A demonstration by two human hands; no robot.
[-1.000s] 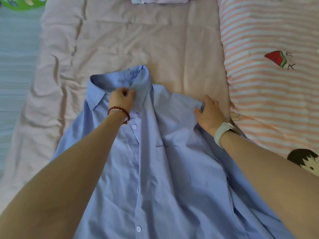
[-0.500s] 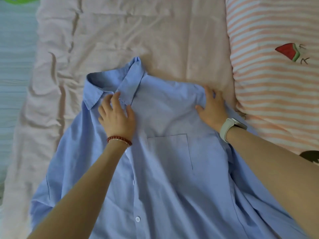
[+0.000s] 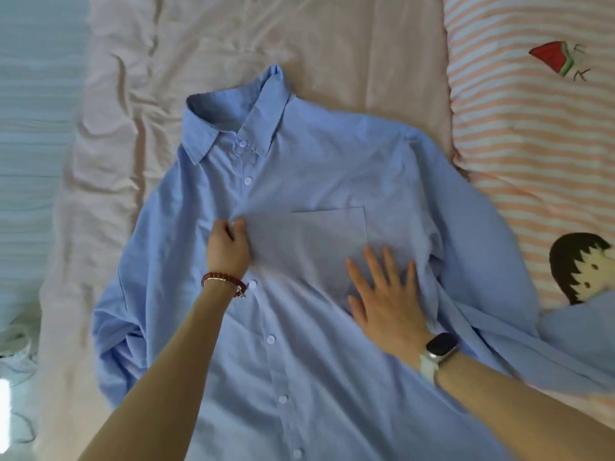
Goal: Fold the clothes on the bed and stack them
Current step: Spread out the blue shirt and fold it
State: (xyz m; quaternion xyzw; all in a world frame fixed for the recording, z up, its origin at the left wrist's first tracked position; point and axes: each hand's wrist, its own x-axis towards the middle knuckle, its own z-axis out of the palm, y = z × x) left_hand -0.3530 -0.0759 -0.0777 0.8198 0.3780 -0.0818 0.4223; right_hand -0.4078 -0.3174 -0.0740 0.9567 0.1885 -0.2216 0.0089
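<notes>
Blue shirt [image 3: 319,168] under flat right hand [image 3: 386,294]

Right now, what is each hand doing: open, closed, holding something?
Left hand: pinching the shirt front near the buttons.
Right hand: open, fingers spread flat on the shirt.

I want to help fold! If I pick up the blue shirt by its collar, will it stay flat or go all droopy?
Probably droopy. The blue shirt looks thin: it bunches where the left hand pinches it and wrinkles beside the flat right hand. The collar stands up slightly, so it is likely stiffer. It seems light and might slide on the pink sheet.
</notes>
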